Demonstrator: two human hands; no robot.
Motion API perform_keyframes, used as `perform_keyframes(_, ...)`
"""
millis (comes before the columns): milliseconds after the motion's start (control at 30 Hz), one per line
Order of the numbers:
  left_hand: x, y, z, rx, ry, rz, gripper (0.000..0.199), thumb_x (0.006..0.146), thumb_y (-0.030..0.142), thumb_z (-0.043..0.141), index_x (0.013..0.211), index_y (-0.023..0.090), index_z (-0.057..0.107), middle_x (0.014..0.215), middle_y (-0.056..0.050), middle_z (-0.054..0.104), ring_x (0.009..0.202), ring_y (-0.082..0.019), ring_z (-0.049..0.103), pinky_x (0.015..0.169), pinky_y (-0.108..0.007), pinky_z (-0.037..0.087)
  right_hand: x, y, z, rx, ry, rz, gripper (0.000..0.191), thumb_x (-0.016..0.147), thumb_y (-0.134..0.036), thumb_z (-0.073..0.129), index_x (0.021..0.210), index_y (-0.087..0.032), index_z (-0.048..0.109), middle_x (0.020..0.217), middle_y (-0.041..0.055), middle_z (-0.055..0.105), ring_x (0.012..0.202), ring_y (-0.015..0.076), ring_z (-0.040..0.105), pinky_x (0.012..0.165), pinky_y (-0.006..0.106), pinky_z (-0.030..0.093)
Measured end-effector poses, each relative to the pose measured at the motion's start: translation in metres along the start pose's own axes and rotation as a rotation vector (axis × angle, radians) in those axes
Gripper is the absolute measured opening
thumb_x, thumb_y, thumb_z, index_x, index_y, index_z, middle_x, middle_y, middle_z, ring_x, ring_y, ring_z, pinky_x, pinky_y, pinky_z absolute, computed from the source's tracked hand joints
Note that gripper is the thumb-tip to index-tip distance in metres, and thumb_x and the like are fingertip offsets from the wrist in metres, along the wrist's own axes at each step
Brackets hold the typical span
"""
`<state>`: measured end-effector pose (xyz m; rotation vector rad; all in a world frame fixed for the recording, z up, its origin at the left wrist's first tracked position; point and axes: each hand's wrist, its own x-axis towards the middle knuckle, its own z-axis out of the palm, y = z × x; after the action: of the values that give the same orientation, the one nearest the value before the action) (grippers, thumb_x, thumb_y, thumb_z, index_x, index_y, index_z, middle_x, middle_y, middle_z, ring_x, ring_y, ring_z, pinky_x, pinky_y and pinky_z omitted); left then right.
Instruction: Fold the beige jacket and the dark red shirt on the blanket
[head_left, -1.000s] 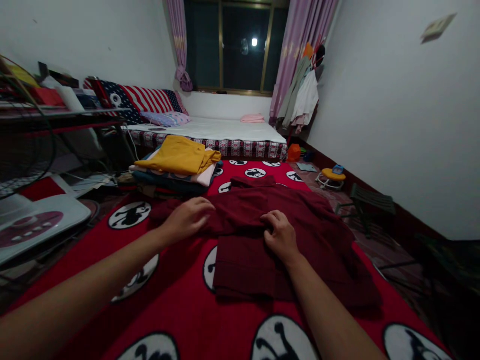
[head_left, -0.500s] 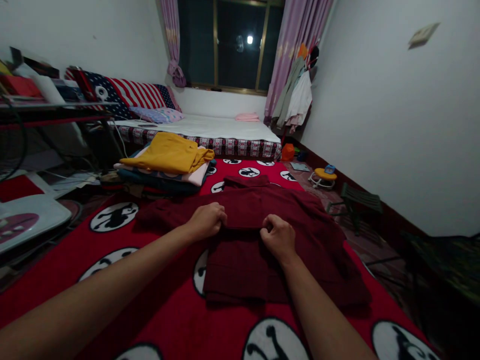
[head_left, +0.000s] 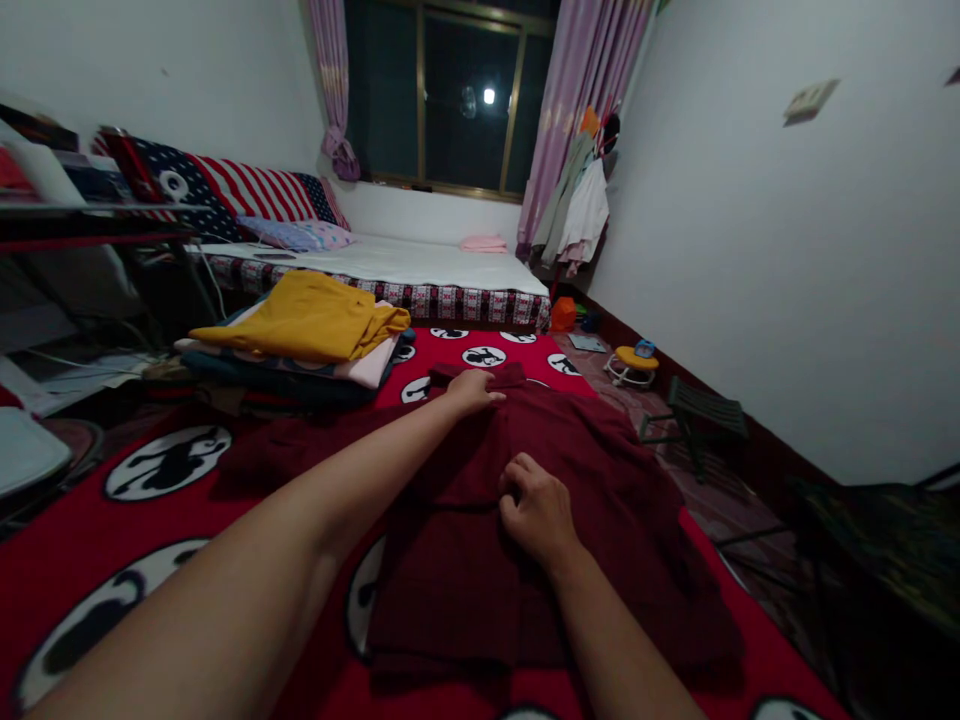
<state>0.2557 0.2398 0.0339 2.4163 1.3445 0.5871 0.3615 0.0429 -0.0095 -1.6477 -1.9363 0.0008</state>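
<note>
A dark maroon long-sleeved shirt (head_left: 592, 470) lies spread on a red blanket (head_left: 300, 660) printed with black-and-white round figures. Its collar points away from me, and one sleeve stretches out to the left. My left hand (head_left: 472, 390) reaches across the shirt to just below the collar, with its fingers loosely apart over the cloth. Lower down, near the front edge that runs along the middle, my right hand (head_left: 538, 508) has its fingers curled and pinched on the shirt's fabric.
A pile of folded clothes with a yellow garment (head_left: 307, 315) on top stands at the left. Beyond the blanket is a low bed (head_left: 405, 255). On the right are a yellow round stool (head_left: 632, 362) and a dark folding stool (head_left: 701, 410). A desk (head_left: 97, 225) stands left.
My left hand has let go of the shirt's middle and moved forward and right towards the collar. My right hand stays at the shirt's middle. The camera view has shifted slightly.
</note>
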Motion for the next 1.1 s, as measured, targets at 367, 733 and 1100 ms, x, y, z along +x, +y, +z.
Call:
perform_keyframes(367, 0.013, -0.002, 0.021, 0.033, 0.203, -0.078, 0.024, 0.083, 0.017, 0.057, 0.101, 0.022, 0.072, 0.115, -0.009, 0.064, 0.105, -0.023, 0.061, 0.088, -0.030, 0.048, 0.001, 0.000, 0.000, 0.054, 0.052, 0.158, 0.012, 0.069, -0.013, 0.052, 0.066, -0.023, 0.058, 0.075, -0.0023, 0.060, 0.065, 0.0126, 0.055, 0.058, 0.024, 0.033)
perform_keyframes(733, -0.111, -0.020, 0.015, 0.211, -0.205, 0.234, 0.069, 0.086, 0.057, 0.053, 0.144, 0.022, 0.040, 0.154, -0.014, 0.030, 0.141, -0.034, 0.027, 0.112, -0.054, 0.023, 0.004, 0.007, 0.003, 0.053, 0.102, 0.278, 0.011, 0.081, -0.033, 0.058, 0.082, -0.024, 0.066, 0.084, -0.0008, 0.068, 0.071, 0.0159, 0.060, 0.063, 0.026, 0.037)
perform_keyframes(1100, -0.209, -0.050, -0.047, -0.082, -0.162, 0.219, 0.032, 0.090, 0.038, 0.054, 0.113, 0.021, 0.068, 0.125, -0.007, 0.065, 0.117, -0.022, 0.058, 0.099, -0.030, 0.043, 0.011, 0.009, 0.000, 0.106, 0.246, -0.036, 0.013, 0.082, -0.020, 0.053, 0.085, -0.020, 0.065, 0.094, 0.0060, 0.064, 0.092, 0.0208, 0.059, 0.084, 0.033, 0.044)
